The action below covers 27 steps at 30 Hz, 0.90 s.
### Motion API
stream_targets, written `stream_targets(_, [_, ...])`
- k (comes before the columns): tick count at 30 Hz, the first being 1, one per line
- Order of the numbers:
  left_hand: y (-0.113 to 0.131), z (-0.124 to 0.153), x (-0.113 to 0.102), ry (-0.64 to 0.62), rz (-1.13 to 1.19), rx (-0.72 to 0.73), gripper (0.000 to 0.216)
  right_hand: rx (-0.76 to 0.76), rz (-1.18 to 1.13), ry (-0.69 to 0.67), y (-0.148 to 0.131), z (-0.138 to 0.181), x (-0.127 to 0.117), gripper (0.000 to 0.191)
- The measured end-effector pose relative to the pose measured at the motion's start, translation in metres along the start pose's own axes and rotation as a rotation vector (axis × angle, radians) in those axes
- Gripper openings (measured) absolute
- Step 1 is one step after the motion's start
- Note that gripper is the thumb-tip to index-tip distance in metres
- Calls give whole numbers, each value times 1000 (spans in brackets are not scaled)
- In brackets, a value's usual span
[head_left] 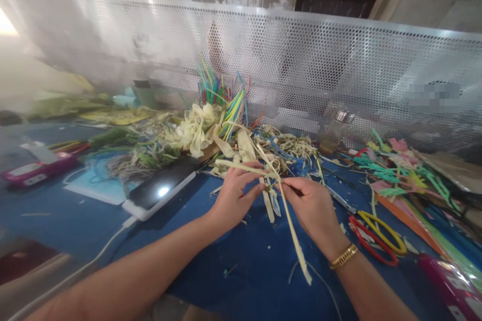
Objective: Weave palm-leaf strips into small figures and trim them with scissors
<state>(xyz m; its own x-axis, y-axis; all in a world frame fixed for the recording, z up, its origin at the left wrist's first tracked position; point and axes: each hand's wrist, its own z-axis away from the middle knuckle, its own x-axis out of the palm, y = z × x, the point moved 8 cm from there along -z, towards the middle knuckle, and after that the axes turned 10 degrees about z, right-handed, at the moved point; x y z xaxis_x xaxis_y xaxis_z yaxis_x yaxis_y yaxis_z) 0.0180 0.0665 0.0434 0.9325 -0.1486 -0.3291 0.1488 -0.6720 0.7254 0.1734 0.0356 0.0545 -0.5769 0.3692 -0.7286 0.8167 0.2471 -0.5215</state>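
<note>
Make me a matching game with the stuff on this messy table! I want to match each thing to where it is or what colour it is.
Things:
1. leaf strips
2. scissors
3. phone
4. bracelet

Clues:
A. gold, round the wrist of the right hand
B. pale, pinched between the left hand and the right hand
C. red and yellow handles, lying on the blue table
D. lying flat, to the left of the left hand

Pairs: 1-B, 2-C, 3-D, 4-A
</note>
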Motion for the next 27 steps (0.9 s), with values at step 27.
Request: stream_targets(27, [-24,15,41,-245,761,-525,23,-339,264,-309,-24,7,12,20])
